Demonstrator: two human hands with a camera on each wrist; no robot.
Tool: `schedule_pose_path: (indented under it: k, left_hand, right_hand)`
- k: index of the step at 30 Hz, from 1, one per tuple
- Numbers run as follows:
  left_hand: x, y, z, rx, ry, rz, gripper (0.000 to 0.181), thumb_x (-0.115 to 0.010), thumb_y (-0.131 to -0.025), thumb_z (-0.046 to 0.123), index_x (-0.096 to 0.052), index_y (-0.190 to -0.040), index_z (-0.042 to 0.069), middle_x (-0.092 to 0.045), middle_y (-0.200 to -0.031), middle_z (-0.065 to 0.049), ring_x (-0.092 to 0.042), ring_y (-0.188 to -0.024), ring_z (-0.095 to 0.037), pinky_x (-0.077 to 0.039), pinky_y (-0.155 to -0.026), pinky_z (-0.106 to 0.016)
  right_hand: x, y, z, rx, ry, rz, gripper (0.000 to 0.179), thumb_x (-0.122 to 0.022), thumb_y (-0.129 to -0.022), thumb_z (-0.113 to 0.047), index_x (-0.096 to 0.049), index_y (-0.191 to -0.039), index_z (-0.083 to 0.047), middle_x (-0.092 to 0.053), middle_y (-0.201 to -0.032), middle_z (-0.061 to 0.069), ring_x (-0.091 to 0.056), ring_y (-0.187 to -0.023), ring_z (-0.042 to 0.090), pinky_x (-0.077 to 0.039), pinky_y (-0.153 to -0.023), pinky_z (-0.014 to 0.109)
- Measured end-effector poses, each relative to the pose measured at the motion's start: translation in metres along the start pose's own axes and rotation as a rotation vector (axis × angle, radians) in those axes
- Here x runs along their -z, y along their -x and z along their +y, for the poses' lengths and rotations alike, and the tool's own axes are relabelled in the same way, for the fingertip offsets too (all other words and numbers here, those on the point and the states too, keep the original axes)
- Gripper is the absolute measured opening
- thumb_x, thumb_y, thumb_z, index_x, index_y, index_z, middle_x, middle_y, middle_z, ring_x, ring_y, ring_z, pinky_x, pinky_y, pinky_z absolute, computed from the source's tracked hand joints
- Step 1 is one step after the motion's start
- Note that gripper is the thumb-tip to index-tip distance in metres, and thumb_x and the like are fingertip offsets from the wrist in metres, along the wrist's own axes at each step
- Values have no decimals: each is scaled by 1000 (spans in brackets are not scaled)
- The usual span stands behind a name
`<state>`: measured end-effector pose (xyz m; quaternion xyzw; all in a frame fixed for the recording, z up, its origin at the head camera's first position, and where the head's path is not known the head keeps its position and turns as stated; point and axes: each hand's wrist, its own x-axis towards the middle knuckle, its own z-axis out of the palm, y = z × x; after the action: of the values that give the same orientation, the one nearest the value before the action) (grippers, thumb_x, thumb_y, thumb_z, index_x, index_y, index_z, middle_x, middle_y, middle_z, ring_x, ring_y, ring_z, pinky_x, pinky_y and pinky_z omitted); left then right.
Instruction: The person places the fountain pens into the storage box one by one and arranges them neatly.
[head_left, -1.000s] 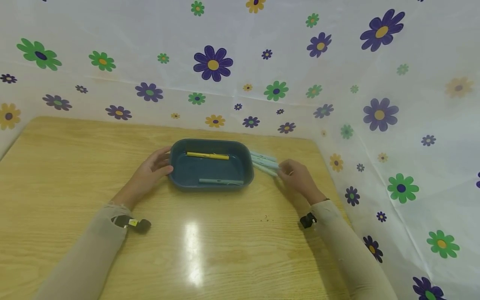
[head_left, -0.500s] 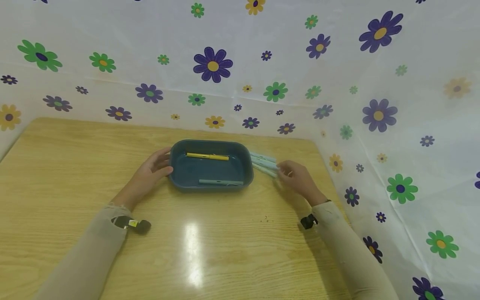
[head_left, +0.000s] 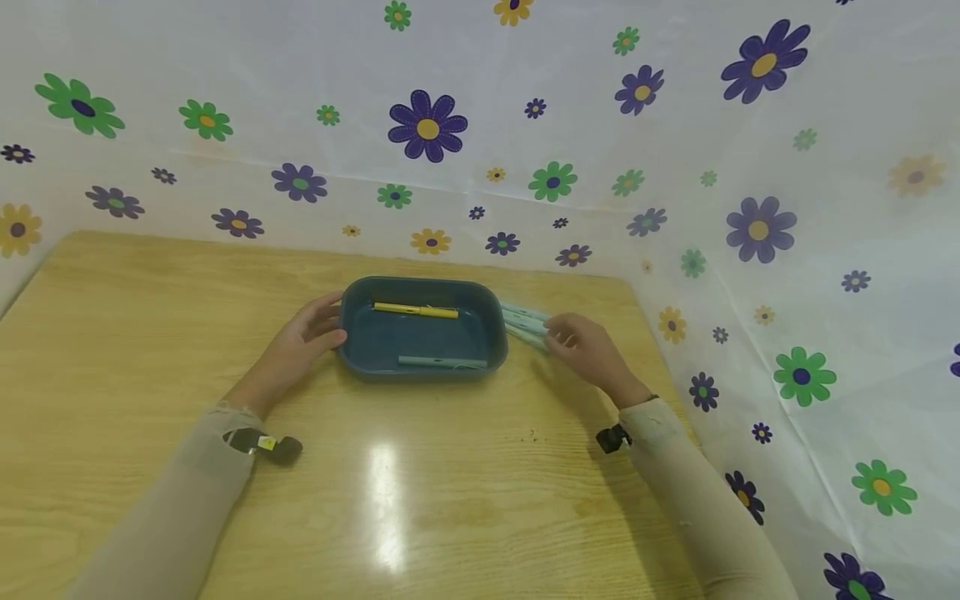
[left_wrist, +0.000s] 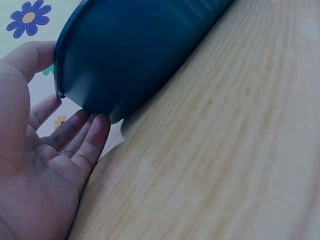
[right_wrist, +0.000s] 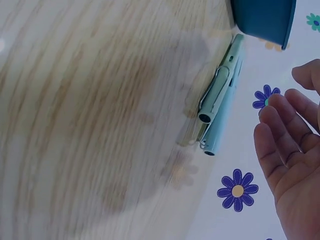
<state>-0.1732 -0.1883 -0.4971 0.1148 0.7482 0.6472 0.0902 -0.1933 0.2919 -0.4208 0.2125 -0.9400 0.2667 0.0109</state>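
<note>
A dark blue tray (head_left: 420,375) stands on the wooden table, with a yellow pen (head_left: 416,310) along its far side and a grey-green pen (head_left: 441,362) along its near side. My left hand (head_left: 300,346) touches the tray's left end, thumb and fingers apart. In the left wrist view its fingertips (left_wrist: 100,122) meet the tray wall. Several pale green and blue pens (head_left: 521,321) lie on the table against the tray's right end. My right hand (head_left: 588,350) is at their right ends with relaxed fingers. The right wrist view shows a light green pen (right_wrist: 220,87) beyond the hand's grasp.
A white flowered sheet (head_left: 480,108) rises behind the table (head_left: 300,500) and along its right side. Small dark specks (head_left: 532,436) mark the tabletop below the right hand. Both wrists wear cameras, a black one (head_left: 613,438) on the right.
My right hand has shifted slightly left, so its fingers now cover the right ends of the pale pens. The left hand, the tray and the pens stay where they were.
</note>
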Motion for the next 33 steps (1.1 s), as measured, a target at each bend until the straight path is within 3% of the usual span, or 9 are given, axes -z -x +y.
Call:
schedule_pose_path:
  k: [7, 15, 23, 30, 33]
  left_hand:
    - [0, -1, 1, -2, -10, 0, 68, -62, -105, 35, -27, -164, 29, -37, -163, -11, -39, -148, -34, -38, -118, -54]
    - [0, -1, 2, -9, -3, 16, 65, -63, -105, 31, -31, -162, 29, -39, -162, -10, -41, -146, -33, -44, -112, -40]
    - [1, -1, 0, -18, -26, 6, 67, -61, -106, 33, -28, -164, 29, -38, -163, -12, -40, -146, -35, -41, -115, -50]
    - [2, -2, 0, -20, -29, 8, 68, -62, -105, 34, -28, -164, 28, -39, -162, -12, -41, -146, -34, -45, -111, -36]
    - [1, -2, -1, -20, -24, 9, 68, -63, -105, 34, -29, -164, 29, -39, -162, -11, -42, -145, -34, -46, -110, -36]
  right_hand:
    - [1, -3, -4, 29, -10, 32, 27, -65, -102, -14, -69, -124, 2, -72, -109, 15, -67, -91, 28, -57, -83, 48]
    - [2, -8, -13, 79, -32, 66, 29, -68, -100, -12, -68, -124, 2, -71, -113, 16, -68, -90, 28, -58, -82, 48]
    - [-3, -14, -20, 85, -65, 55, 27, -69, -99, -9, -67, -122, 4, -70, -111, 16, -67, -91, 29, -58, -83, 47]
    - [-8, -18, -27, 84, -105, 48, 27, -70, -98, -8, -67, -122, 5, -69, -110, 17, -67, -90, 29, -58, -83, 47]
    - [-11, -20, -33, 86, -121, 42, 26, -70, -98, -8, -67, -121, 5, -70, -110, 17, -67, -90, 29, -58, -84, 48]
